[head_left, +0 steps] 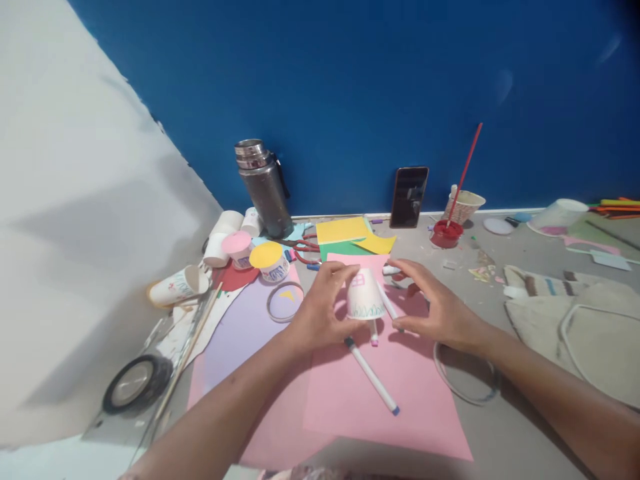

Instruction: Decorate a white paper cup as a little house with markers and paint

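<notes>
An upside-down white paper cup (pixel 367 297) has a pink window drawn near its top and green grass strokes along its rim. My left hand (pixel 327 303) grips its left side, with fingers by the top and thumb at the rim. To the right of the cup, my right hand (pixel 437 310) is open, fingers spread and curved. Its thumb tip is close to a white marker (pixel 389 305) leaning beside the cup; whether they touch I cannot tell. Another white marker (pixel 373 377) with a blue end lies in front, on the pink paper (pixel 390 420). A pink-tipped marker (pixel 374 333) shows below the cup.
At left are small cups with yellow (pixel 267 255) and pink (pixel 237 241) tops, a tape roll (pixel 135 385) and a stick (pixel 193 340). Behind stand a steel flask (pixel 265 190), red-handled scissors (pixel 305 247) and a phone (pixel 409 198). A cloth (pixel 550 327) lies right.
</notes>
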A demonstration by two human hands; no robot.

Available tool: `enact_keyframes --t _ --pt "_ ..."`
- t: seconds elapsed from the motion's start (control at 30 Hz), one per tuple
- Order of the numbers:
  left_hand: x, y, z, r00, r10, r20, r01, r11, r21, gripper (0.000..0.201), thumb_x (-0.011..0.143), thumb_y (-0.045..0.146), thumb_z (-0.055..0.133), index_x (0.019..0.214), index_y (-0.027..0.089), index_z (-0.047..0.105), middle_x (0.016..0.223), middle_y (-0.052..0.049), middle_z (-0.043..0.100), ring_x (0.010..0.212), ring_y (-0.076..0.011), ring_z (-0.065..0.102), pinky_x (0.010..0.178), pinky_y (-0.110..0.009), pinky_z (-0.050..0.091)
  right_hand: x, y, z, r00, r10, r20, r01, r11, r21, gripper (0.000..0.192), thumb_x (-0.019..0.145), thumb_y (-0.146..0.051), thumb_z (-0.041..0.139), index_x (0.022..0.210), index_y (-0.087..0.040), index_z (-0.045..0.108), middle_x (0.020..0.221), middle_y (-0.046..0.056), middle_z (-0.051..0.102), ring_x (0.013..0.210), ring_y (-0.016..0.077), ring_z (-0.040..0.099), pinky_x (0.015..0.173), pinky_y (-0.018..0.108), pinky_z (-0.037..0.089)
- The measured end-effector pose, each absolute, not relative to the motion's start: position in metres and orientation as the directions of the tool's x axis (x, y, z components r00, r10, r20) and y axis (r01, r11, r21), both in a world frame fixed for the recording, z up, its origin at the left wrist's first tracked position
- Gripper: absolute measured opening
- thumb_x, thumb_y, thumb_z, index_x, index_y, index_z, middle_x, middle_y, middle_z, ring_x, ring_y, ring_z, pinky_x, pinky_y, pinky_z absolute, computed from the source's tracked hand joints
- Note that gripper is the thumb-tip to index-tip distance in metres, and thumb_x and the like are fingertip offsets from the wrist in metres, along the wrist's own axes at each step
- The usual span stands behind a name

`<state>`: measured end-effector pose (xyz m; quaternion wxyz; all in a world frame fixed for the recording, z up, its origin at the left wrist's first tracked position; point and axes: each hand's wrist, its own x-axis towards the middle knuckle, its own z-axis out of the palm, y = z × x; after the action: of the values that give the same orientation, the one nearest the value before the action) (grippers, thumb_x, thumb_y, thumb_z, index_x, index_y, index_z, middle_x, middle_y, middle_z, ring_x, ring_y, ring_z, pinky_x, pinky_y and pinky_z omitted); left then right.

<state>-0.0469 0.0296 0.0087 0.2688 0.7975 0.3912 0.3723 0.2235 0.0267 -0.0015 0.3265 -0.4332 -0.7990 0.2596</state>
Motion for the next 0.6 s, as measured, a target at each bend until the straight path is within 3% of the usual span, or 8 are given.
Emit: enact_keyframes --t 0.07,0.17,0.3,0.47,0.6 --pt "-0.043 0.027 0.008 0.503 0.757 0.416 0.417 -0.635 0.651 0.09 0.075 0.042 0.092 0.153 0.03 0.047 0.136 -0.012 0.053 0.128 -0.0341 0.057 0.109 -0.053 0.054 0.221 0.026 -0.006 -0.457 0.818 0.35 0.536 0.567 -0.626 0.096 0.083 -0.046 0.084 0.165 -0.037 0.032 0.168 0.013 0.042 0.147 0.0397 0.051 0.115 0.061 0.051" --pt "-0.04 0.022 0.007 0.553 0.695 0.459 0.366 -0.698 0.616 0.102 0.077 0.051 0.091 0.161 0.034 0.034 0.142 -0.013 0.054 0.13 -0.0353 0.056 0.11 -0.055 0.052 0.218 0.025 -0.007 -0.51 0.779 0.366 0.535 0.62 -0.574 0.087 0.084 -0.048 0.083 0.16 -0.035 0.042 0.165 0.014 0.045 0.154 0.042 0.041 0.125 0.067 0.037" --pt "-0.039 0.018 0.008 0.512 0.761 0.398 0.266 -0.581 0.769 0.116 0.075 0.051 0.093 0.166 0.038 0.023 0.159 -0.015 0.042 0.146 -0.0396 0.046 0.119 -0.06 0.045 0.222 0.025 -0.002 -0.475 0.835 0.277 0.475 0.508 -0.718 0.089 0.08 -0.051 0.085 0.158 -0.034 0.046 0.161 0.014 0.049 0.149 0.0408 0.048 0.12 0.061 0.046" --pt "-0.038 0.016 0.012 0.488 0.838 0.244 0.18 -0.37 0.911 0.094 0.076 0.032 0.09 0.157 0.036 0.042 0.159 -0.012 0.046 0.146 -0.037 0.049 0.115 -0.054 0.051 0.223 0.023 0.004 -0.47 0.862 0.192 0.374 0.391 -0.841 0.092 0.078 -0.058 0.085 0.158 -0.035 0.047 0.162 0.013 0.049 0.144 0.0406 0.054 0.112 0.056 0.055" --pt "-0.038 0.017 0.014 0.477 0.839 0.261 0.199 -0.393 0.898 0.093 0.072 0.041 0.094 0.152 0.035 0.049 0.15 -0.012 0.052 0.138 -0.0364 0.053 0.111 -0.054 0.052 0.22 0.02 0.002 -0.444 0.877 0.184 0.433 0.39 -0.813 0.091 0.079 -0.055 0.085 0.158 -0.037 0.045 0.161 0.011 0.049 0.145 0.0398 0.053 0.115 0.059 0.053"
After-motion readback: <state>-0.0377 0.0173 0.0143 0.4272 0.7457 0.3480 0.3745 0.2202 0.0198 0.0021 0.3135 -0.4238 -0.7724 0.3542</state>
